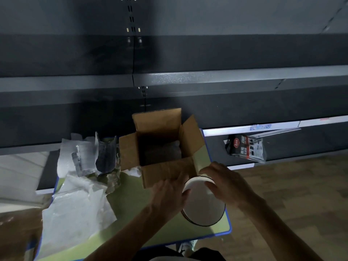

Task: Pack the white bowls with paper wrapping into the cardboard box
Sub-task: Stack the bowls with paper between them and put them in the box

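A green table (131, 202) with a blue edge is seen. Dark shelves (207, 78) are lined up behind it. A small packet (246, 147) is seen on the right, just under a white strip (235, 130). A wooden floor (293, 185) is seen, and a shoe (188, 245) near the table's edge.

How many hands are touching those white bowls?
2. The left hand rests against the left side of the white bowls; the right hand curls over their far rim.
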{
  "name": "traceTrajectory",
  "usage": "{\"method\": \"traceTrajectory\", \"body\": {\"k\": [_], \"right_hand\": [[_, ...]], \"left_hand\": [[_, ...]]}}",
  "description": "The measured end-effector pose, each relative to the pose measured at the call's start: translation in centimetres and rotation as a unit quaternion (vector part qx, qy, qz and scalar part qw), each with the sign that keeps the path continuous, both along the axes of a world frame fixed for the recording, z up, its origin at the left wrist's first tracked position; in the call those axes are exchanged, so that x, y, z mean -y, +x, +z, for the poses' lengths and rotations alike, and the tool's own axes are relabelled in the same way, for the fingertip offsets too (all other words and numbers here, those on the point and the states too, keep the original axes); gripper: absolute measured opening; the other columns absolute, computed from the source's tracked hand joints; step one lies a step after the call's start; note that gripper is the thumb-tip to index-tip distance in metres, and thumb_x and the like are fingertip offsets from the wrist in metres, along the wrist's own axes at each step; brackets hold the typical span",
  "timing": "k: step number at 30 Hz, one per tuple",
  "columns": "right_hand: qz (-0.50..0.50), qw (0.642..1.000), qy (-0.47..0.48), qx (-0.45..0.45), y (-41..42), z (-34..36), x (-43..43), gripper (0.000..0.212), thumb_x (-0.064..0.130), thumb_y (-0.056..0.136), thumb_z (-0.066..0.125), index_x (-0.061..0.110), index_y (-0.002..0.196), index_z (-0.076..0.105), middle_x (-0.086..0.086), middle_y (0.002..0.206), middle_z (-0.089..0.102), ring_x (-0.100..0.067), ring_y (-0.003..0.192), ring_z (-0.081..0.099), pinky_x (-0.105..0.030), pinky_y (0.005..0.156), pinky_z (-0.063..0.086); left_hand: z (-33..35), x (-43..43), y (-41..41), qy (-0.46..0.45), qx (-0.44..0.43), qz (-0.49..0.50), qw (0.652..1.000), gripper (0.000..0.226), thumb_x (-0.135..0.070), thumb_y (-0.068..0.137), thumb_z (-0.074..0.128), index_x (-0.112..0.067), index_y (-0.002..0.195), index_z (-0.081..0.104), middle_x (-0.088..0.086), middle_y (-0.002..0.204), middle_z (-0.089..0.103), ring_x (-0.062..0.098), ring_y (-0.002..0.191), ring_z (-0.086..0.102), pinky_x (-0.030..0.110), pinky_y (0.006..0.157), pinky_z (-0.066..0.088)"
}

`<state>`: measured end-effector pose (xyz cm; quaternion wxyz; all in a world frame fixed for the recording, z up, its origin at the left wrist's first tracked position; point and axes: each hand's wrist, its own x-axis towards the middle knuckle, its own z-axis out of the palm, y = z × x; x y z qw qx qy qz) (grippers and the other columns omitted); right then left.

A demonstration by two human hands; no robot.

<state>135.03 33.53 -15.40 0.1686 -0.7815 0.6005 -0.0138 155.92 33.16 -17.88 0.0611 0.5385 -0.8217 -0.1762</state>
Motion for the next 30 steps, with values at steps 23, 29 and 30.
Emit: {"method": "traceTrajectory", "body": {"k": [23, 29, 30], "right_hand": [[-0.015, 0.997, -0.046, 0.057, 2.5, 4.4, 4.4, 0.021, 0.031, 0.095, 0.054, 0.027, 0.115, 0.057, 0.001, 0.099, 0.065, -0.025, 0.09, 0.063, -0.037, 0.072, 0.048], [-0.037, 0.996, -0.038, 0.067, 6.9, 6.0, 7.5, 0.053, 0.024, 0.097, 0.051, 0.03, 0.146, 0.033, -0.008, 0.127, 0.059, -0.034, 0.109, 0.058, -0.035, 0.075, 0.041], [-0.044, 0.997, -0.032, 0.062, 7.5, 6.0, 8.1, 0.055, 0.022, 0.097, 0.051, 0.03, 0.147, 0.029, -0.009, 0.131, 0.055, -0.034, 0.11, 0.057, -0.033, 0.072, 0.037]], "left_hand": [[5.9, 4.1, 4.1, 0.002, -0.178, 0.055, 0.982, 0.021, -0.021, 0.095, 0.054, -0.019, 0.115, 0.06, -0.005, 0.092, 0.066, 0.021, 0.085, 0.064, 0.024, 0.058, 0.038], [6.6, 8.2, 7.4, -0.046, -0.152, 0.14, 0.977, 0.015, -0.019, 0.094, 0.052, -0.016, 0.106, 0.061, 0.003, 0.082, 0.068, 0.022, 0.069, 0.063, 0.027, 0.052, 0.04], [6.5, 8.9, 7.7, -0.055, -0.145, 0.149, 0.977, 0.015, -0.018, 0.094, 0.051, -0.014, 0.103, 0.061, 0.003, 0.082, 0.068, 0.022, 0.07, 0.063, 0.026, 0.052, 0.04]]}}
